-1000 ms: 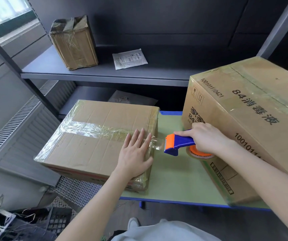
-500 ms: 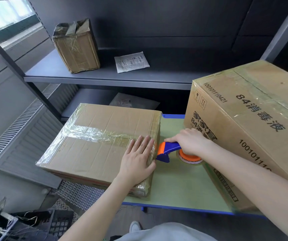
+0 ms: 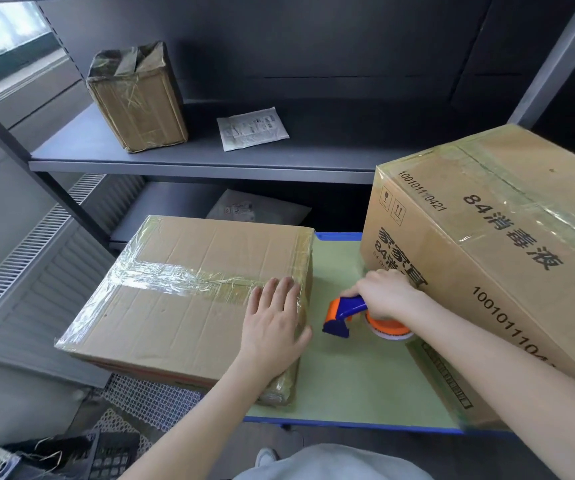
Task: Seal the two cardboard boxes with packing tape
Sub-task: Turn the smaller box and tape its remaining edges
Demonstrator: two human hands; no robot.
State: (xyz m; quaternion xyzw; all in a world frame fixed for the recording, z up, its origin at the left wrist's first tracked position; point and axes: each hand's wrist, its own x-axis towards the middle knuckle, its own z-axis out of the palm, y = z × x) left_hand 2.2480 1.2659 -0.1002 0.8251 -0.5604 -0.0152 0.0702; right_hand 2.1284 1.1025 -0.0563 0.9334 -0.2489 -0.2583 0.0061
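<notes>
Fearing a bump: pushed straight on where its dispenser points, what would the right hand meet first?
Probably the taped side of the low box, beneath the left hand; depth is unclear.

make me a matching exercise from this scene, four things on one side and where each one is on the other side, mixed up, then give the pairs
Things
1. flat taped box
2. tape dispenser
3. white packet
4. printed box

Places
A. gripped by the right hand
B. lying on the grey shelf
C. under the flat left hand
D. on the right side of the green table

Pairs: 1-C, 2-A, 3-B, 4-D
</notes>
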